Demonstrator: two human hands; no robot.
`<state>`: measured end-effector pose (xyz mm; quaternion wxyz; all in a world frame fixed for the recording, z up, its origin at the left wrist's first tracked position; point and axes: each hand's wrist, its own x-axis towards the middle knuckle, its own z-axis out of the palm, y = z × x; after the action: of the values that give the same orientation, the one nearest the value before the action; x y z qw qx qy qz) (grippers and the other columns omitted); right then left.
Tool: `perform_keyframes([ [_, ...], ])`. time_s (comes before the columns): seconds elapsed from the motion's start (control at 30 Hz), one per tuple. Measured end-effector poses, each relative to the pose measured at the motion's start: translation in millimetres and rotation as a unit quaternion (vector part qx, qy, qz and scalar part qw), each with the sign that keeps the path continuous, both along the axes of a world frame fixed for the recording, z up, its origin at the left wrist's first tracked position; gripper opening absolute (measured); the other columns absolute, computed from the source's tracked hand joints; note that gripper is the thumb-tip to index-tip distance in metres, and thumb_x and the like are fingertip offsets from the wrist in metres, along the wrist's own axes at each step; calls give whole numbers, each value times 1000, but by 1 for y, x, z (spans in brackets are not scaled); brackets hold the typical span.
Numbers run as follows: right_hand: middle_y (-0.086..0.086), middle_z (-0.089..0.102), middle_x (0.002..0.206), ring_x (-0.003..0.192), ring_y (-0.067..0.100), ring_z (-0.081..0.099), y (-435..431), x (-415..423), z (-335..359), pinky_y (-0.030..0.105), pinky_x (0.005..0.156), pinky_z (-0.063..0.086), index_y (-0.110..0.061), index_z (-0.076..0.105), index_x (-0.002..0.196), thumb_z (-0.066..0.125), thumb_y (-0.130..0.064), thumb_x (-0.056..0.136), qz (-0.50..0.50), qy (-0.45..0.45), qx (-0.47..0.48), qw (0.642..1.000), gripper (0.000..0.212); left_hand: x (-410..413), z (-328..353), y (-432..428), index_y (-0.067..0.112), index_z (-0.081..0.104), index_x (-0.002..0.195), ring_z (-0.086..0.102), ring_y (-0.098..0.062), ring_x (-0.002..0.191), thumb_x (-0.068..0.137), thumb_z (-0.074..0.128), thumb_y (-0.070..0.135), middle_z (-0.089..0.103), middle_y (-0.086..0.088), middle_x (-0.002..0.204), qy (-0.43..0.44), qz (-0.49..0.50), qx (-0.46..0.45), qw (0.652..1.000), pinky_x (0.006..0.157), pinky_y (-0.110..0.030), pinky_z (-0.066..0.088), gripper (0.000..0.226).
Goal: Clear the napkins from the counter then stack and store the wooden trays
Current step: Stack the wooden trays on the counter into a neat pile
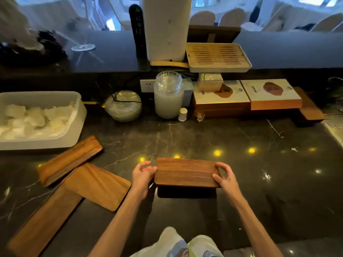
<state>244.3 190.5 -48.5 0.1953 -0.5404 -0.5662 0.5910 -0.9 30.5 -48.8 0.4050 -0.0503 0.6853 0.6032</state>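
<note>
A dark wooden tray (pixel 185 172) hangs a little above the black marble counter (pixel 241 182), its shadow beneath it. My left hand (pixel 142 175) grips its left end and my right hand (pixel 223 176) grips its right end. To the left lie three more wooden trays: a stacked-looking one (pixel 68 160) at an angle, a lighter one (pixel 98 185) partly over a long dark tray (pixel 44 223). A white bin (pixel 74 115) at far left holds several white napkins (pixel 35 119).
Along the back stand a glass bowl (pixel 123 105), a lidded glass jar (pixel 168 95), a small white bottle (pixel 182 114), boxes (pixel 271 94) and a slatted tea tray (pixel 218 56) on a raised ledge. A wooden board (pixel 310 108) lies far right.
</note>
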Motion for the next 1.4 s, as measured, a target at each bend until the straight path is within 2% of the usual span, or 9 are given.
perform_keyframes([
  [0.1, -3, 53, 122, 99, 8, 59, 18, 11, -7, 20, 70, 55, -20, 43, 138, 64, -7, 89, -12, -10, -10, 1000, 55, 16, -10, 22, 4, 59, 114, 65, -23, 89, 83, 63, -7, 66, -13, 98, -11, -5, -18, 1000, 78, -34, 55, 33],
  [0.23, 10, 59, 132, 112, 16, 55, 40, 8, -18, 32, 92, 49, -12, 48, 140, 61, -10, 92, -17, -63, 13, 998, 50, 22, -27, 43, 8, 67, 102, 65, -23, 94, 81, 63, -9, 70, -9, 96, 41, 5, -85, 996, 87, -36, 54, 27],
  [0.57, 14, 67, 119, 110, 25, 60, 58, -14, -48, 34, 95, 45, -14, 60, 128, 62, -13, 92, 31, -222, 70, 972, 36, 30, -46, 67, 5, 68, 109, 61, -17, 90, 87, 59, -2, 70, -9, 98, 173, -17, -226, 959, 87, -34, 53, 24],
  [0.77, -4, 57, 86, 81, 13, 53, 57, -11, -58, 30, 70, 45, -29, 63, 125, 65, -20, 90, 89, -307, 184, 930, 36, 26, -54, 67, 6, 67, 112, 59, -12, 86, 87, 59, -1, 67, -1, 92, 184, -57, -224, 955, 81, -26, 49, 27],
  [1.0, 13, 57, 114, 105, 31, 52, 29, -30, -46, 42, 84, 48, -16, 54, 127, 65, -18, 87, 114, -392, 287, 867, 42, -23, -45, 37, 7, 62, 120, 64, -27, 102, 91, 57, 5, 68, -12, 111, 182, -131, -173, 959, 92, -46, 54, 30],
  [1.07, 15, 58, 115, 105, 33, 52, 11, -52, -39, 43, 86, 48, -11, 57, 125, 66, -16, 85, 128, -373, 336, 855, 41, -59, -38, 4, 10, 62, 120, 65, -18, 92, 93, 55, 9, 68, -8, 111, 226, -110, -183, 950, 82, -39, 57, 28],
  [1.13, 12, 62, 114, 106, 30, 55, -12, -85, -32, 43, 90, 47, -11, 61, 119, 62, -17, 89, 178, -293, 309, 887, 30, -97, -29, -37, 12, 63, 117, 62, -11, 85, 94, 53, 11, 66, -6, 110, 267, -69, -227, 934, 74, -26, 52, 25],
  [1.2, 6, 66, 110, 105, 24, 60, -45, -122, -29, 36, 88, 48, -15, 63, 115, 58, -21, 93, 253, -209, 235, 915, 23, -133, -23, -83, 11, 63, 115, 62, -20, 98, 93, 53, 11, 65, -9, 113, 287, -12, -281, 916, 86, -33, 51, 23],
  [1.4, 4, 69, 111, 104, 25, 64, -145, -206, -47, 31, 81, 48, -20, 54, 123, 57, -39, 90, 381, -226, 92, 892, 38, -193, -27, -165, 6, 62, 120, 50, -41, 118, 89, 52, 11, 59, -23, 124, 275, 16, -434, 858, 98, -46, 45, 33],
])
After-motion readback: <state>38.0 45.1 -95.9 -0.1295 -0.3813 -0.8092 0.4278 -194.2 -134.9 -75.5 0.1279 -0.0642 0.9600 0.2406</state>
